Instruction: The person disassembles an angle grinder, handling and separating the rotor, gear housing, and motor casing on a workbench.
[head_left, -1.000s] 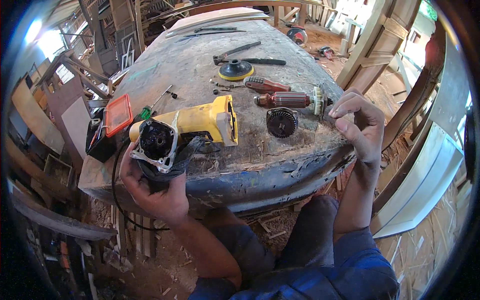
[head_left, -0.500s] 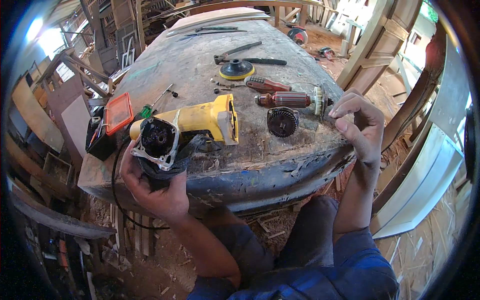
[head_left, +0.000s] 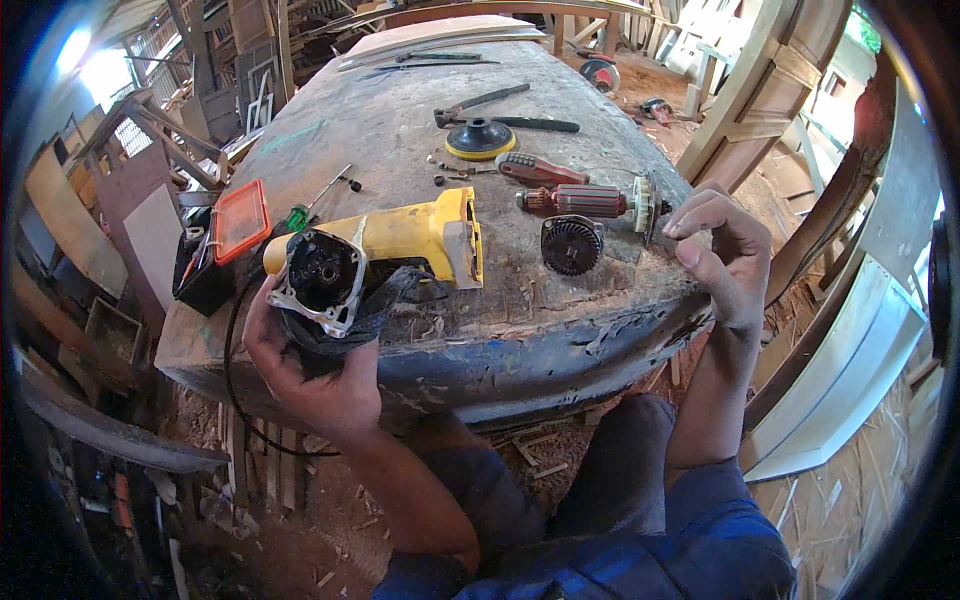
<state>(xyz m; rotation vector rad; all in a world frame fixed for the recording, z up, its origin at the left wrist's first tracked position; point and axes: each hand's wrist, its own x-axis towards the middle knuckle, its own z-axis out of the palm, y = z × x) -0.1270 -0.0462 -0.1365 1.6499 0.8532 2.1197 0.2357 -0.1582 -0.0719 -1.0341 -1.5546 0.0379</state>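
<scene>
At the table's near left edge, my left hand (head_left: 335, 400) cradles a gear housing (head_left: 318, 275) of a power tool, with a silver rim and a dark, greasy cavity facing up. Black cloth or plastic (head_left: 395, 300) bunches beneath and beside it. Just behind lies the yellow tool body (head_left: 405, 240). My right hand (head_left: 728, 255) hovers by the right edge, thumb and forefinger curved with a gap between them and nothing visible there. Near its fingertips rests the motor armature (head_left: 585, 200) with copper windings and a pale fan. A round bevel gear on its plate (head_left: 572, 246) sits in front.
A red-and-grey-handled tool (head_left: 540, 170), a yellow-edged backing pad (head_left: 480, 138) and pincers (head_left: 505, 110) lie farther back. At left are a green-handled screwdriver (head_left: 300, 215) and a black box with an orange lid (head_left: 240, 220). A black cord (head_left: 230, 350) hangs off the table (head_left: 480, 365).
The view has shifted slightly, moving the table things a little to the right in the picture. The gear housing is tilted a bit differently in my left hand; my right hand has barely moved.
</scene>
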